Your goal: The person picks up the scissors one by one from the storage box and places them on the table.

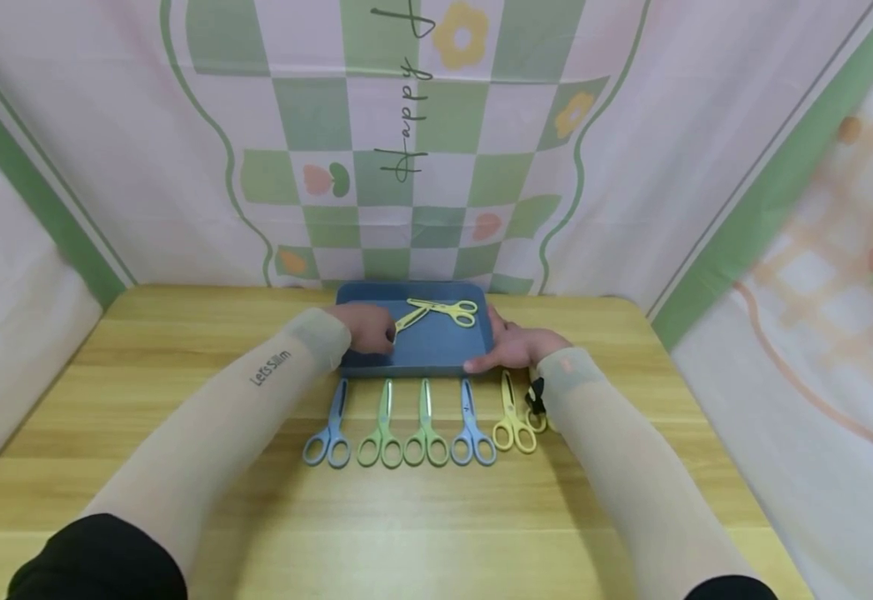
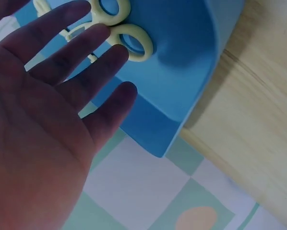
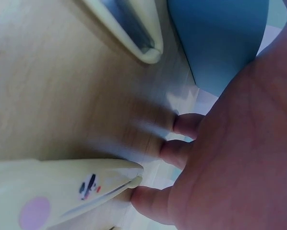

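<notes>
A shallow blue tray [image 1: 436,348] stands at the back of the table, with two pairs of yellow scissors inside. One pair [image 1: 447,309] lies on the right, its blades across the other pair's tip. My left hand [image 1: 367,327] is in the tray over the handles of the second pair [image 1: 412,318]. In the left wrist view, its fingers stretch across those yellow handles [image 2: 142,36]; the thumb's grip is hidden. My right hand [image 1: 519,345] rests at the tray's right front corner, thumb along the rim. In the right wrist view its fingertips [image 3: 150,203] reach down to the tabletop.
Before the tray, scissors lie in a row, handles toward me: blue [image 1: 327,437], green [image 1: 384,433], green [image 1: 426,433], blue [image 1: 471,433], yellow [image 1: 510,423]. Another yellow pair [image 3: 62,196] is partly under my right wrist. A patterned cloth [image 1: 444,117] hangs behind.
</notes>
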The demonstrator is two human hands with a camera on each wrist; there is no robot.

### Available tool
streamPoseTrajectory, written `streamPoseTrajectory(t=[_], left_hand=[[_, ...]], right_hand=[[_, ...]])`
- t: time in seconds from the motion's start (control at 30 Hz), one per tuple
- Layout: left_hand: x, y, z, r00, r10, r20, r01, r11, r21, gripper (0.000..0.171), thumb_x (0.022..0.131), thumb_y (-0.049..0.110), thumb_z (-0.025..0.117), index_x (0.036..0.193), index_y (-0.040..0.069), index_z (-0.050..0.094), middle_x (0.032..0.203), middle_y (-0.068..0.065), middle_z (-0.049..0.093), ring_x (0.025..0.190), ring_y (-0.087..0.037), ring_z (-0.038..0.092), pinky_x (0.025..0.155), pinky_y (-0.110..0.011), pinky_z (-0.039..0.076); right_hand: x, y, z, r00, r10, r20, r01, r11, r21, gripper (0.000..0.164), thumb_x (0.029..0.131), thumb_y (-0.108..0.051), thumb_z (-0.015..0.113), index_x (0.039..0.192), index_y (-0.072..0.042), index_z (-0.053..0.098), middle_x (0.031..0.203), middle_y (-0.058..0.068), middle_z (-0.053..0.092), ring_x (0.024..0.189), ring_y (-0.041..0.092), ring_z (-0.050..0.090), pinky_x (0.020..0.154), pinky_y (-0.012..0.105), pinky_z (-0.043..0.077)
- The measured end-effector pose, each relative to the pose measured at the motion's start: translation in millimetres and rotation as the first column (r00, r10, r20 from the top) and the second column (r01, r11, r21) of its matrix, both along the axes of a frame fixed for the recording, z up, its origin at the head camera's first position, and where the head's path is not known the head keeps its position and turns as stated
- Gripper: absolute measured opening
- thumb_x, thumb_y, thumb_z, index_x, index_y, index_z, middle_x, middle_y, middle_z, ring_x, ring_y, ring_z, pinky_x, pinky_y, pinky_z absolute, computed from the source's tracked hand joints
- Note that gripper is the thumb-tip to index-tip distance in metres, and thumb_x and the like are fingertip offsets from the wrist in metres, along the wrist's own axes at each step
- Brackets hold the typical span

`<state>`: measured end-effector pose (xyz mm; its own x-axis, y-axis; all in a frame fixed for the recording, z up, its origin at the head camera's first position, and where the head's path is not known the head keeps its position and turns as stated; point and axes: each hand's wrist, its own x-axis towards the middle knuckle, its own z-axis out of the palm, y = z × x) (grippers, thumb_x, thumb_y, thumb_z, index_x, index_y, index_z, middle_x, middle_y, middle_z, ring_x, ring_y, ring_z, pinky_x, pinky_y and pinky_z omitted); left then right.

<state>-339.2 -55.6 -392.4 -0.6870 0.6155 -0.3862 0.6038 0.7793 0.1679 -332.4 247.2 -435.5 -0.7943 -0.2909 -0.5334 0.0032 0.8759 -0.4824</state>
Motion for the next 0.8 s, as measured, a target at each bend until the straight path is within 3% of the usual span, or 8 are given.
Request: streamPoseTrajectory(t=[0.13, 0.23, 0.4, 0.5, 0.6, 0.7, 0.8], left_hand=[[-4.5, -2, -1.4, 0.999, 0.032, 0.007, -0.032, 0.999, 0.034, 0.031, 0.097, 0.028, 0.059, 0.116, 0.008, 0.072, 0.108, -0.004, 0.069, 0.103, -0.023, 0.061, 0.094, -0.041, 0.047], [-12.6, -5, -4.2, 0.993, 0.106, -0.048, -0.101, 0.989, 0.105, 0.027, 0.094, 0.022, 0.060, 0.111, 0.006, 0.073, 0.104, -0.006, 0.069, 0.097, -0.024, 0.062, 0.089, -0.041, 0.049], [-27.8, -12, -7.8, 0.951, 0.246, -0.185, -0.215, 0.961, 0.176, 0.021, 0.086, 0.015, 0.063, 0.101, 0.005, 0.074, 0.096, -0.007, 0.068, 0.093, -0.026, 0.058, 0.087, -0.040, 0.048], [-31.8, -12, -9.8, 0.935, 0.318, -0.157, -0.297, 0.944, 0.143, 0.026, 0.089, 0.020, 0.064, 0.111, 0.010, 0.075, 0.116, -0.009, 0.064, 0.115, -0.031, 0.050, 0.103, -0.045, 0.037], [-34.2, -10, -13.9, 0.919, 0.380, -0.109, -0.371, 0.924, 0.094, 0.028, 0.093, 0.024, 0.064, 0.117, 0.016, 0.073, 0.139, -0.016, 0.049, 0.132, -0.038, 0.034, 0.110, -0.053, 0.025], [-35.6, -6, -17.0, 0.905, 0.413, -0.100, -0.407, 0.910, 0.071, 0.027, 0.094, 0.023, 0.063, 0.118, 0.018, 0.073, 0.149, -0.020, 0.035, 0.138, -0.042, 0.023, 0.111, -0.058, 0.021], [-36.1, -3, -18.4, 0.897, 0.429, -0.111, -0.423, 0.903, 0.072, 0.024, 0.093, 0.018, 0.061, 0.113, 0.016, 0.074, 0.150, -0.023, 0.031, 0.140, -0.042, 0.018, 0.111, -0.059, 0.020]], right_hand=[[1.6, 0, 1.4, 1.000, -0.006, 0.011, 0.007, 1.000, -0.007, 0.147, 0.065, -0.075, 0.077, 0.151, -0.024, -0.031, 0.163, 0.018, -0.014, 0.149, 0.034, -0.006, 0.118, 0.050, 0.008], [1.8, 0, 1.2, 1.000, -0.010, 0.015, 0.010, 1.000, -0.002, 0.148, 0.065, -0.075, 0.078, 0.151, -0.024, -0.031, 0.163, 0.018, -0.014, 0.149, 0.034, -0.006, 0.117, 0.050, 0.008], [-1.4, 1, -1.1, 1.000, -0.010, 0.013, 0.010, 1.000, 0.003, 0.148, 0.064, -0.075, 0.078, 0.151, -0.025, -0.031, 0.163, 0.019, -0.013, 0.149, 0.034, -0.005, 0.117, 0.050, 0.009], [-2.5, 2, -2.3, 1.000, -0.010, 0.012, 0.010, 1.000, 0.003, 0.149, 0.063, -0.075, 0.078, 0.151, -0.025, -0.031, 0.163, 0.019, -0.013, 0.149, 0.034, -0.005, 0.117, 0.050, 0.010], [-2.2, 2, -2.2, 1.000, -0.013, 0.005, 0.013, 1.000, 0.005, 0.150, 0.062, -0.076, 0.079, 0.151, -0.025, -0.031, 0.163, 0.019, -0.011, 0.149, 0.033, -0.003, 0.118, 0.048, 0.011], [-0.7, 1, -1.0, 1.000, -0.007, -0.004, 0.007, 1.000, 0.004, 0.150, 0.062, -0.076, 0.078, 0.152, -0.023, -0.030, 0.163, 0.021, -0.010, 0.149, 0.034, -0.002, 0.118, 0.048, 0.011], [1.0, 0, 1.0, 1.000, -0.001, -0.007, 0.002, 1.000, 0.013, 0.150, 0.063, -0.078, 0.077, 0.152, -0.022, -0.030, 0.163, 0.021, -0.010, 0.149, 0.034, -0.002, 0.118, 0.048, 0.010]])
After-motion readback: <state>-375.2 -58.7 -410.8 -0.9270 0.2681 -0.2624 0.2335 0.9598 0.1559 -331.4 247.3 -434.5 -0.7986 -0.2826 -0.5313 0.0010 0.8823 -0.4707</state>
